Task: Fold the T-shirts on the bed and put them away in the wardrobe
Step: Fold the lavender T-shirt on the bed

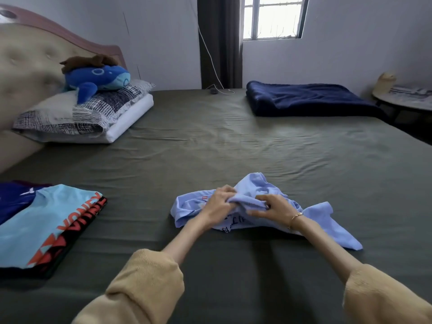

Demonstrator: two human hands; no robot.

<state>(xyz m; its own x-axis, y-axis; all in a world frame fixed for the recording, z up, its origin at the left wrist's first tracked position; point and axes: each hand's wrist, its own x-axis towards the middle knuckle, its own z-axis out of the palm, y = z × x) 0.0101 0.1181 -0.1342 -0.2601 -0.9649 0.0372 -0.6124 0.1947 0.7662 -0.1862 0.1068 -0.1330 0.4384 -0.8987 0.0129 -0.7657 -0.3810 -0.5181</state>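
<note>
A crumpled pale blue T-shirt (254, 190) lies on the dark green bed sheet (222, 141) in front of me. My left hand (219, 202) grips a bunch of its fabric from the left. My right hand (273, 205) pinches the same bunch from the right, a thin gold bracelet on that wrist. One end of the shirt trails off to the lower right. At the left edge sits a stack of folded T-shirts (39, 220), a light blue one with orange lettering on top.
Pillows (77, 115) with a blue plush whale (98, 78) lie by the padded headboard at far left. A folded navy blanket (304, 99) rests at the far right of the bed. A white cable (217, 87) and a small table (406, 99) lie beyond.
</note>
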